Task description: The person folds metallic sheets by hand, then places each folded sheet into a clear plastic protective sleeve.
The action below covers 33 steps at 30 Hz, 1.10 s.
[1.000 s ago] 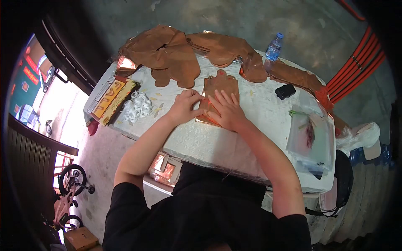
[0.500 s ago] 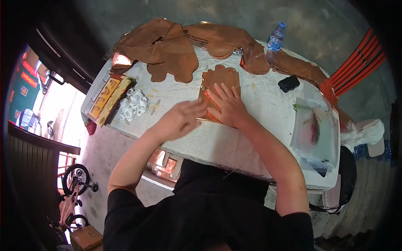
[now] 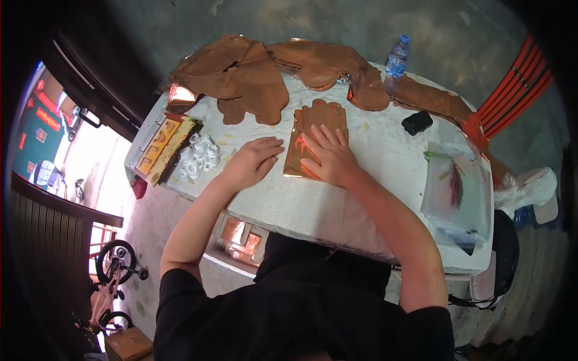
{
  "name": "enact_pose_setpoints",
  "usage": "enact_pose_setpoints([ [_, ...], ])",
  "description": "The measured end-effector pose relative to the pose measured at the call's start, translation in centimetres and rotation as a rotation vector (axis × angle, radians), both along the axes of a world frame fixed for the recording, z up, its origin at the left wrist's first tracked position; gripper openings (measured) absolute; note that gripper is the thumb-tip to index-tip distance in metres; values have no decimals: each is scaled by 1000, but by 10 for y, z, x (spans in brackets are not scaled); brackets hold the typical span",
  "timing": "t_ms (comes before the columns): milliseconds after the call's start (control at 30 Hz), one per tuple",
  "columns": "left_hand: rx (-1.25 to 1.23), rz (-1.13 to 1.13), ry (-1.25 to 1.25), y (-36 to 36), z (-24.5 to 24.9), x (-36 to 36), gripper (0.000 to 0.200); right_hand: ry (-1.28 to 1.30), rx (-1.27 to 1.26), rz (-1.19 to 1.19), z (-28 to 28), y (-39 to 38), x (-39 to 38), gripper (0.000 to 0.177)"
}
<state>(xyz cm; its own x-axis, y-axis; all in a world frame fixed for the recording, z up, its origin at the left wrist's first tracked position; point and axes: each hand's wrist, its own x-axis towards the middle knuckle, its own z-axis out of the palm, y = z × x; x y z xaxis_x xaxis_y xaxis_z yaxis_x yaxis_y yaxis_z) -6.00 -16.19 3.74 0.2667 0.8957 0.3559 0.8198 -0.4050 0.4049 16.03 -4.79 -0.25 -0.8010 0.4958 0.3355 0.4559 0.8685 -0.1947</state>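
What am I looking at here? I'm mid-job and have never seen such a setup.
There's no machine: a person works bare-handed, and the view comes from a camera worn on their head, looking forward and down. Their right hand lies flat on a brown piece; the left hand rests beside it on the white table. Neither grips anything. Farther back are larger brown sheets and a bottle. White rings lie to the left, a black object and clear pouch to the right.

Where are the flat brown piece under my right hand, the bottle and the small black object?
Flat brown piece (image 3: 319,115), head view: uncovered upper part.
Bottle (image 3: 397,60), head view: middle of body.
Small black object (image 3: 416,123), head view: its top.
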Motion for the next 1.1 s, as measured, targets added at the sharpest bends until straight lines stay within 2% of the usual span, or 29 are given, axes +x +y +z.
enact_pose_setpoints([
  [200,57,-123,64,25,-5,3,30,38,10,0,-2,1,-1,62],
  [333,61,-115,40,28,-2,7,27,101,-16,18,-2,1,-1,63],
  [400,-19,-113,-46,31,-6,8,26,96,-22,20,0,1,0,64],
  [533,61,-96,-39,36,-4,7,28,12,-52,-9,4,0,0,64],
  [600,-235,-61,-276,43,1,7,32,-1,-45,-7,3,-1,-1,65],
  [633,-236,-61,-276,48,-5,7,32,2,-35,-6,3,-1,-1,65],
  [700,-308,-1,-822,59,-17,12,36,4,-26,-9,2,-1,-1,65],
  [733,-309,-3,-824,64,-18,15,36,6,-13,-10,1,0,-1,65],
  [800,-334,172,-744,71,-18,21,41,5,0,-15,0,0,-1,65],
  [833,-336,169,-746,74,-19,21,41,25,5,-10,-1,-1,-1,65],
  [900,-314,280,-572,81,-20,22,47,45,12,-9,-1,-1,-1,64],
  [1033,-309,327,-620,83,-21,25,46,90,30,4,-4,-1,-2,64],
  [1100,-141,296,-450,87,-22,21,43,102,43,7,-4,0,-2,63],
])
